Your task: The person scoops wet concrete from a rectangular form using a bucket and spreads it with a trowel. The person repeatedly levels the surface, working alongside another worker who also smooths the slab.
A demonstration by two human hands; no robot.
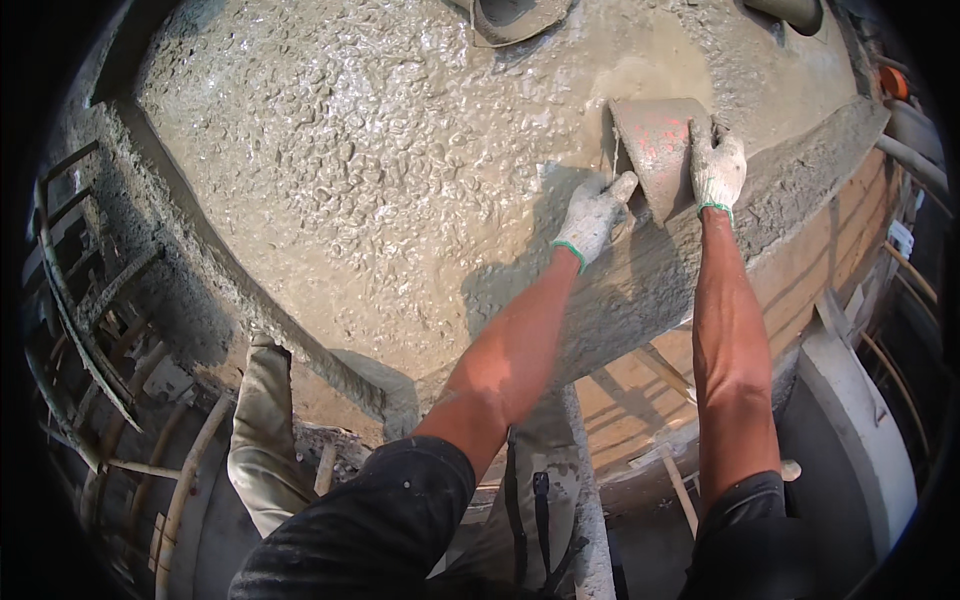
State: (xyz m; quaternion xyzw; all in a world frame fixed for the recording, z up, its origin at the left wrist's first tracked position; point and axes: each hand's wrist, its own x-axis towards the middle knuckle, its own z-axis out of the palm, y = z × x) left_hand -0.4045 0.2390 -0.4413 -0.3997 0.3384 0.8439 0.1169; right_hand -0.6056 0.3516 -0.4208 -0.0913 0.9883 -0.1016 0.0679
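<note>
A tapered, bucket-like container point(655, 148), smeared grey with red patches showing, lies tilted on wet concrete point(350, 190) near the ledge at right. My left hand point(594, 214), in a whitish glove with a green cuff, is closed at the container's left edge. On its right side, my right hand point(719, 170), gloved the same way, has its fingers wrapped around the edge. The inside of the container is turned away from view. Its lower end narrows toward the concrete-coated ledge point(640, 300).
Another mortar-covered container point(515, 22) sits at the top edge, and a pipe end point(795, 12) shows at top right. Rough formwork point(180, 170) borders the concrete on the left. Bent bars point(65, 270) and poles point(190, 480) stand beyond. Orange-brown boards point(800, 250) line the near side.
</note>
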